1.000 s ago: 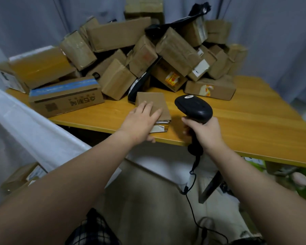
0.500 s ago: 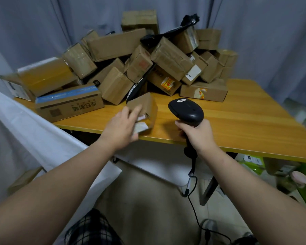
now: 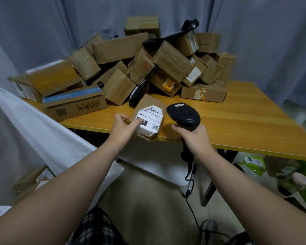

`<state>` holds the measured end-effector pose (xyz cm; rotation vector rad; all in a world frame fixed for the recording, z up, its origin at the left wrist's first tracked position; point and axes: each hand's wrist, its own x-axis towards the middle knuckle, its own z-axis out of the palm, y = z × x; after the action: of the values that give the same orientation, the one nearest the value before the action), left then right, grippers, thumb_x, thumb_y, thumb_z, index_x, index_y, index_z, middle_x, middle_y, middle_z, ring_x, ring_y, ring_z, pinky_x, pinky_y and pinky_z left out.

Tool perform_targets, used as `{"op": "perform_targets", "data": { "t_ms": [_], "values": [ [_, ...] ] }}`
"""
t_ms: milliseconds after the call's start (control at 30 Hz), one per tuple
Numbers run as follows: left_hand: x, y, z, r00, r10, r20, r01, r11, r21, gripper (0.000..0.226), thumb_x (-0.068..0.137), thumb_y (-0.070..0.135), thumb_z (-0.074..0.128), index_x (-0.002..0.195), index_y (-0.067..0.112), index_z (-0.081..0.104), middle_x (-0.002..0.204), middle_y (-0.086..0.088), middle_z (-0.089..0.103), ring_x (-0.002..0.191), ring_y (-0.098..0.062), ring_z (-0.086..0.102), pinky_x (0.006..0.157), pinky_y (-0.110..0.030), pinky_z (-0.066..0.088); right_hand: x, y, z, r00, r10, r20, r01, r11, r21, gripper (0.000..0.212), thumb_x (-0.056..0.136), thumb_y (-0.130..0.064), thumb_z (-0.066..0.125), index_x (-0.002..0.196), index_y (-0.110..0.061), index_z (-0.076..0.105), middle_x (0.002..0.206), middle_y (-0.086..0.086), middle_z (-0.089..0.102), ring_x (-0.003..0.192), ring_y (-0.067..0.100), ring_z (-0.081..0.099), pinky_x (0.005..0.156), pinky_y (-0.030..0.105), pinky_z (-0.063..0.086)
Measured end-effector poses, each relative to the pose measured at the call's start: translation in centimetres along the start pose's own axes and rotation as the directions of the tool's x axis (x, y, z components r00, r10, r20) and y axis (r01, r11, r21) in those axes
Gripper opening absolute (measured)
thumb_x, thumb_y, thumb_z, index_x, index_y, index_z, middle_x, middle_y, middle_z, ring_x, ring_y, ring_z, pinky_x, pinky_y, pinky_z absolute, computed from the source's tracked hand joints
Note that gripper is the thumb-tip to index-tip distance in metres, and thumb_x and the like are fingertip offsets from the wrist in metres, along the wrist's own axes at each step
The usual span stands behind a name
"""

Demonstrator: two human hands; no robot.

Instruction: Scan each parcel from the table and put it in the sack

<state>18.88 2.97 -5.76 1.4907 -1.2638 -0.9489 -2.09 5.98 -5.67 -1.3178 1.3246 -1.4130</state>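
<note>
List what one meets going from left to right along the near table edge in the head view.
White sack → box with blue tape → left hand → labelled parcel → scanner.

Sack [image 3: 34,131] partly beyond left edge

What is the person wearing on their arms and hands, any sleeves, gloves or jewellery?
Nothing: the left hand and right hand are ungloved, no rings showing; the left forearm and right forearm are bare, no sleeves, watch or bracelet. Checked black-and-white fabric shows below.
</note>
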Motion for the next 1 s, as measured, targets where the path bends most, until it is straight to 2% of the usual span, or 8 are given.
{"op": "perform_targets", "data": {
  "t_ms": [167, 300, 433, 533, 700, 833, 900, 1000],
  "values": [
    [-0.2, 1.0, 0.8, 0.96, -0.158, 0.231, 0.155, 0.987, 0.029, 0.078, 0.077, 0.039, 0.071, 0.136, 0.035, 0.021, 0.123, -0.011, 0.059, 0.102, -0.026, 0.064, 0.096, -0.044, 0.051, 0.1, 0.1, 0.7, 0.998, 0.032, 0.05, -0.035, 0.997, 0.064, 0.034, 0.081, -0.012, 0.075, 0.114, -0.015, 0.066, 0.095, -0.009, 0.068, 0.088, -0.002, 0.06, 0.064, 0.003, 0.044],
    [-0.1, 1.6, 2.3, 0.943, -0.166, 0.288, 0.143, 0.985, 0.099, 0.066, 0.084, 0.033, 0.067, 0.137, 0.03, 0.029, 0.114, -0.006, 0.062, 0.093, -0.023, 0.066, 0.083, -0.038, 0.055, 0.5, 0.4, 1.5, 0.994, 0.108, 0.005, -0.108, 0.986, 0.129, 0.035, 0.08, -0.004, 0.075, 0.113, -0.007, 0.066, 0.094, 0.001, 0.07, 0.085, 0.013, 0.066, 0.063, 0.014, 0.052],
    [0.8, 2.4, 2.4, 0.958, -0.114, 0.262, 0.076, 0.986, 0.151, 0.056, 0.086, 0.032, 0.068, 0.126, 0.024, 0.03, 0.099, -0.001, 0.058, 0.082, -0.017, 0.063, 0.064, -0.028, 0.05, 0.3, 0.9, 1.3, 0.991, 0.127, 0.052, -0.132, 0.987, 0.092, 0.03, 0.08, 0.003, 0.073, 0.107, -0.006, 0.065, 0.084, -0.004, 0.066, 0.073, 0.004, 0.061, 0.055, 0.008, 0.046],
    [1.5, 2.5, 2.1, 0.964, -0.067, 0.257, 0.034, 0.991, 0.132, 0.071, 0.084, 0.035, 0.071, 0.138, 0.025, 0.025, 0.102, -0.004, 0.06, 0.086, -0.019, 0.065, 0.073, -0.03, 0.052, -0.2, 1.4, 1.3, 0.991, 0.091, 0.093, -0.096, 0.994, 0.048, 0.029, 0.08, 0.004, 0.072, 0.108, -0.002, 0.065, 0.087, 0.001, 0.067, 0.075, 0.005, 0.061, 0.057, 0.008, 0.046],
    [1.8, 2.7, 0.6, 0.949, -0.026, 0.316, -0.001, 0.996, 0.084, 0.07, 0.088, 0.034, 0.068, 0.146, 0.035, 0.029, 0.099, 0.001, 0.063, 0.087, -0.013, 0.066, 0.072, -0.023, 0.052, -0.5, 2.2, 1.0, 0.992, 0.101, 0.077, -0.11, 0.986, 0.125, 0.034, 0.08, 0.005, 0.071, 0.111, -0.006, 0.064, 0.092, 0.0, 0.069, 0.08, 0.008, 0.065, 0.065, 0.015, 0.052],
    [1.8, 2.8, -0.3, 0.912, -0.057, 0.405, 0.001, 0.991, 0.137, 0.068, 0.086, 0.032, 0.069, 0.142, 0.041, 0.032, 0.106, -0.004, 0.063, 0.085, -0.017, 0.071, 0.075, -0.028, 0.056, -0.4, 2.4, 0.3, 0.987, 0.111, 0.115, -0.124, 0.986, 0.108, 0.028, 0.079, 0.006, 0.072, 0.098, -0.015, 0.067, 0.091, 0.002, 0.071, 0.084, 0.015, 0.066, 0.076, 0.03, 0.055],
    [1.9, 2.7, -0.6, 0.909, -0.054, 0.412, 0.006, 0.993, 0.116, 0.066, 0.085, 0.028, 0.071, 0.14, 0.037, 0.036, 0.11, -0.007, 0.063, 0.085, -0.018, 0.073, 0.073, -0.031, 0.059, -0.2, 2.3, 0.1, 0.987, 0.104, 0.121, -0.113, 0.991, 0.069, 0.024, 0.078, 0.008, 0.072, 0.095, -0.008, 0.068, 0.089, 0.01, 0.069, 0.083, 0.02, 0.063, 0.077, 0.038, 0.052],
    [1.7, 2.8, -0.7, 0.92, 0.008, 0.391, -0.057, 0.992, 0.113, 0.065, 0.086, 0.026, 0.07, 0.141, 0.033, 0.037, 0.108, -0.006, 0.063, 0.088, -0.021, 0.071, 0.074, -0.031, 0.059, 0.0, 1.8, 0.5, 0.992, 0.074, 0.099, -0.079, 0.996, 0.043, 0.031, 0.077, 0.008, 0.073, 0.107, 0.0, 0.066, 0.094, 0.012, 0.07, 0.085, 0.021, 0.066, 0.074, 0.034, 0.055]
  ]
}}
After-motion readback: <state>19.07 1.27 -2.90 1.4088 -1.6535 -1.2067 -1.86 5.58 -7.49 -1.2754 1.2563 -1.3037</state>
